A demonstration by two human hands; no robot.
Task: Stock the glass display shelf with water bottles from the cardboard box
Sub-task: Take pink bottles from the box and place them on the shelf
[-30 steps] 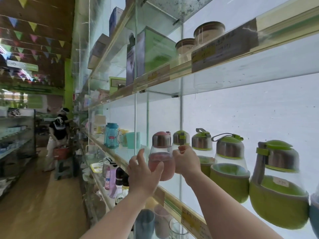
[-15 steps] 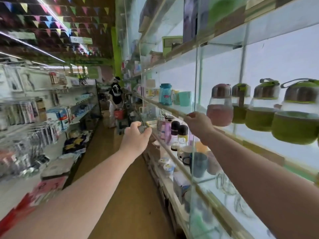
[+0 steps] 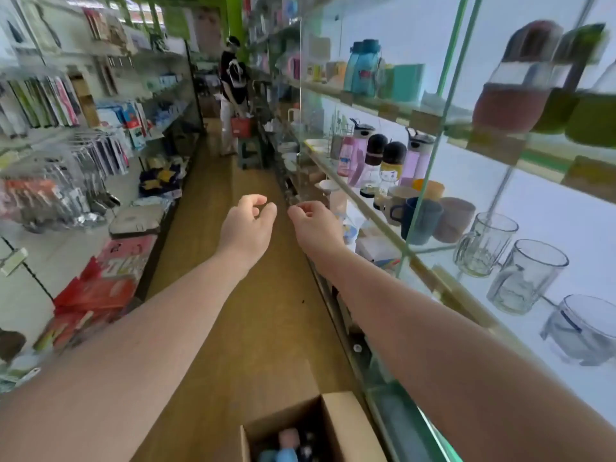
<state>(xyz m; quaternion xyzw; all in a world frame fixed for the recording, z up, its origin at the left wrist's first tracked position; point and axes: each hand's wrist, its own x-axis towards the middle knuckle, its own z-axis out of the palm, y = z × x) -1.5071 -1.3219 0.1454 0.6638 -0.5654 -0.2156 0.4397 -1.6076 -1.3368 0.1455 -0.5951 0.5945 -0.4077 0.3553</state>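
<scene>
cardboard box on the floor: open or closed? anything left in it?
Open. The cardboard box shows its inside, with a pink and a blue item in it, blurred; cannot tell how many remain.

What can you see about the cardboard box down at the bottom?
The cardboard box is plain brown and sits on the wooden floor beside the foot of the glass shelves. Its top is open, with one flap standing up at the right. Only its upper part shows; the frame edge cuts off the rest. Inside lie blurry pink, blue and dark shapes, probably bottle tops. No hand touches it.
</scene>
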